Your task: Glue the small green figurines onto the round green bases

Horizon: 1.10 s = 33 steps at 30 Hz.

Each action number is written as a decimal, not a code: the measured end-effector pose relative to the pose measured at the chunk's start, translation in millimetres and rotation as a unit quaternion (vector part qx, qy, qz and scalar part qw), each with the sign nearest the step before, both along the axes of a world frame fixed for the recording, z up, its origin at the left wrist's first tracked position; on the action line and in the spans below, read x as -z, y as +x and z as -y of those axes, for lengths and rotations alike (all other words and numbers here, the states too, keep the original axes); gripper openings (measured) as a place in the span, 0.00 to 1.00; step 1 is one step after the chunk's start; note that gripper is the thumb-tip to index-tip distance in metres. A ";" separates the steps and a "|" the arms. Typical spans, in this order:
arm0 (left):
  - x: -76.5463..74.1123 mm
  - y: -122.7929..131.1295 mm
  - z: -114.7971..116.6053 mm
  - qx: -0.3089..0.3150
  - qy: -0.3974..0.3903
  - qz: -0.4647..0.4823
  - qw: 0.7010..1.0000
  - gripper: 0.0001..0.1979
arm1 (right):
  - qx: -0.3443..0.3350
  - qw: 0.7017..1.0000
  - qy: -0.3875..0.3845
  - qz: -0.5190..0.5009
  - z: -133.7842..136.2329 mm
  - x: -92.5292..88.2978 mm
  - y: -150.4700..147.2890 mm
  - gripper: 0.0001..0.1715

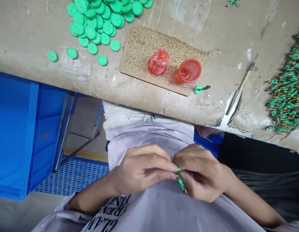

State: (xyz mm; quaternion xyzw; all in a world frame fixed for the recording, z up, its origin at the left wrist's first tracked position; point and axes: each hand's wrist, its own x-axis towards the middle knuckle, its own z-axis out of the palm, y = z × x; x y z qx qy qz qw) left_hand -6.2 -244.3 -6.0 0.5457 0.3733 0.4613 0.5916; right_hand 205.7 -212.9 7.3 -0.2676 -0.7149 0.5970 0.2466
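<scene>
In front of my chest, my left hand [148, 166] and my right hand [204, 172] meet with fingertips closed in a pinch. Between them they hold a small green, black and yellow figurine [180, 183], one end of it hanging below the fingers. Its upper part is mostly covered by my fingertips. Beyond my hands, near the table's front edge, lies a green round base [198, 90] with a dark slim piece on it.
A brown board [137, 54] on the table [30, 42] bears two red cups [159, 61]. Green discs [91, 32] are heaped at the back left. Many similar figurines [288, 93] are piled at right, near a brush [241, 85]. Blue crates [47, 135] stand at left.
</scene>
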 end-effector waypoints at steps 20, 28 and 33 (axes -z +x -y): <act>-1.9 -2.9 -1.1 0.013 -0.001 -0.015 1.000 0.07 | 0.085 0.996 -0.019 0.010 13.4 -3.8 -13.7 0.10; -3.1 -3.3 -2.4 0.025 0.002 -0.004 1.000 0.08 | 0.097 0.994 -0.059 -0.005 16.0 -3.9 -17.6 0.10; 0.5 -1.3 -5.6 0.010 0.002 -0.009 1.000 0.07 | 0.107 0.990 -0.089 -0.016 13.7 1.8 -18.4 0.11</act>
